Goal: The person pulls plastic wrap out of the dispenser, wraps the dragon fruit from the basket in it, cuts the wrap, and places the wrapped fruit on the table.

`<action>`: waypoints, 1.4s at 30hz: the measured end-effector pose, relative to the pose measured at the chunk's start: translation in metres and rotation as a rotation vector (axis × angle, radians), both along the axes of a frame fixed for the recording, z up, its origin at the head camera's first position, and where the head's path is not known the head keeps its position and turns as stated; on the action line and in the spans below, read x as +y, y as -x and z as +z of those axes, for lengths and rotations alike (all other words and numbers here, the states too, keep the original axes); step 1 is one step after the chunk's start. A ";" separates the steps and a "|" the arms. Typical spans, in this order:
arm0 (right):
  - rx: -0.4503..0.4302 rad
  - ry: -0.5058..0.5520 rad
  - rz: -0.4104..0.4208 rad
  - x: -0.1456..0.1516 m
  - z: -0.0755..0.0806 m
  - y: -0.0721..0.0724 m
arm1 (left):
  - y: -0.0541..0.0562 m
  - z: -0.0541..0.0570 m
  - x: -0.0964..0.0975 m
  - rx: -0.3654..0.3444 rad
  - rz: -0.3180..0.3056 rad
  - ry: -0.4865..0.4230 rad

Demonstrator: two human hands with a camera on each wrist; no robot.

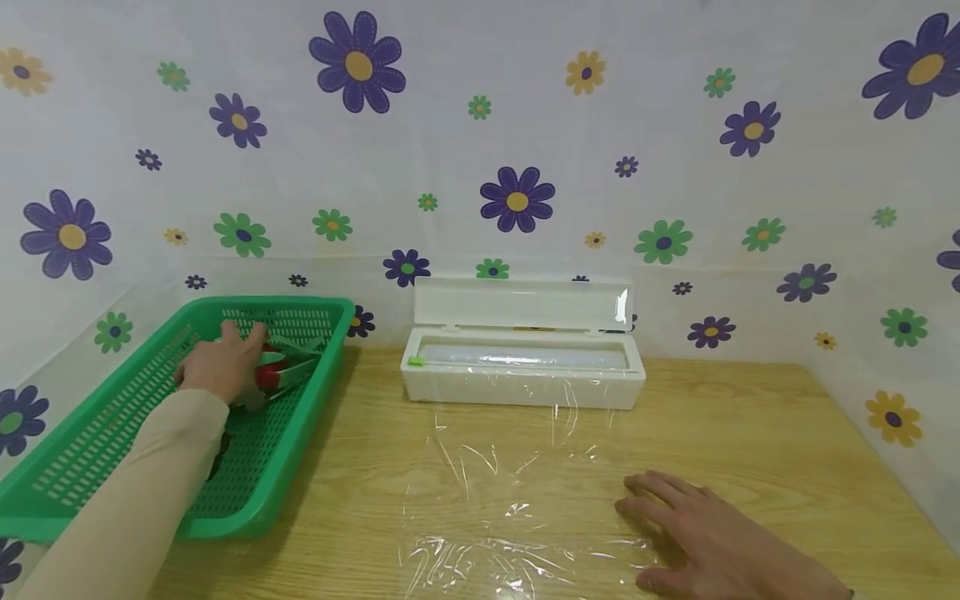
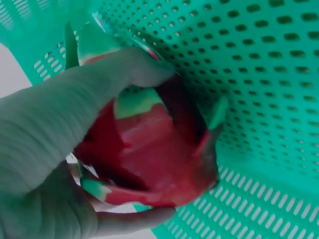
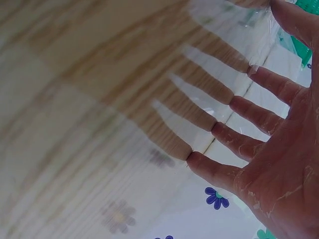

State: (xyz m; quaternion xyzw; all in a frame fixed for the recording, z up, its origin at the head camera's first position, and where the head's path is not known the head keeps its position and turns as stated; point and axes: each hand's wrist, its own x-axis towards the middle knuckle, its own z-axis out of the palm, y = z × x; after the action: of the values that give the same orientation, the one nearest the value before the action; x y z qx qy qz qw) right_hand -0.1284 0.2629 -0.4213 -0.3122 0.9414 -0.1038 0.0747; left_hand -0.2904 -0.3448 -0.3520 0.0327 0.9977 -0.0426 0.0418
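My left hand (image 1: 222,365) reaches into a green plastic basket (image 1: 306,433) on the left and grips a dragon fruit (image 2: 154,154). In the left wrist view the thumb lies over the red skin with green-tipped scales, and a finger shows along the underside. A sheet of clear cling film (image 1: 517,508) stretches from a white dispenser box (image 1: 525,392) toward the front of the table. Beside the film's right edge, my right hand (image 1: 712,533) has its fingers spread, with the fingertips (image 3: 202,162) against the tabletop in the right wrist view.
The dispenser's white lid (image 1: 521,302) stands raised, with a film roll (image 1: 517,357) inside and a small green piece (image 1: 416,361) at its left end. The wood-grain table (image 1: 765,433) meets a flower-printed sheet (image 1: 442,150) at the back and sides.
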 end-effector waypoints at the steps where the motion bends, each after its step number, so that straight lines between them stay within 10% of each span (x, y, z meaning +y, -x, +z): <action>1: 0.004 0.000 0.002 0.000 0.000 0.000 | 0.000 0.000 -0.003 0.001 0.005 -0.017; 12: 0.202 -0.008 0.063 0.001 -0.003 -0.003 | 0.009 0.004 -0.016 -0.018 -0.068 -0.034; 42: 0.172 0.022 0.029 -0.001 -0.004 -0.002 | -0.019 0.044 -0.009 0.141 -0.191 0.000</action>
State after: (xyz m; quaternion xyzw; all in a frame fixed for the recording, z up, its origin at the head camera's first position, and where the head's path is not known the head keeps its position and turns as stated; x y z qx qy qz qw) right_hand -0.1268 0.2617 -0.4257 -0.3344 0.9385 -0.0859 -0.0084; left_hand -0.2716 -0.3536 -0.3078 0.1247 0.9905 -0.0487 -0.0325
